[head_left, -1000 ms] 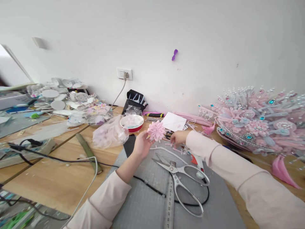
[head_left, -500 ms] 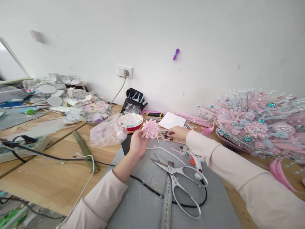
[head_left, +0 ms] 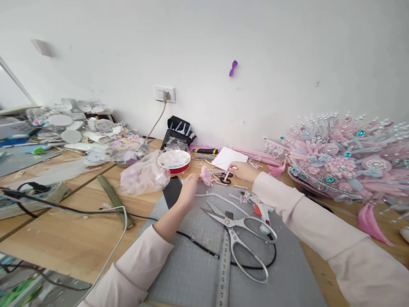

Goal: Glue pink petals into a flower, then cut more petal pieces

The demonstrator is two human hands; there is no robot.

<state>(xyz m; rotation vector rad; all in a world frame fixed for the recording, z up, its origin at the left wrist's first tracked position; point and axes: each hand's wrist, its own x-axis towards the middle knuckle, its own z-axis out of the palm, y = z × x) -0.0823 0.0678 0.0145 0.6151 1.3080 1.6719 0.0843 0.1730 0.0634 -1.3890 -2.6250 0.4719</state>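
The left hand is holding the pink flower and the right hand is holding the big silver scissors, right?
Not quite. The big silver scissors lie loose on the grey mat, and no hand touches them. The right hand is up by the white paper instead. The left hand does hold the pink flower, as the head view shows.

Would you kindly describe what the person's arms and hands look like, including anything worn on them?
Both arms wear loose, plain long sleeves in pale pinkish-beige. The left sleeve ends partway up the forearm; the right sleeve reaches the wrist. The left hand and right hand are bare: no gloves, rings or watch visible.
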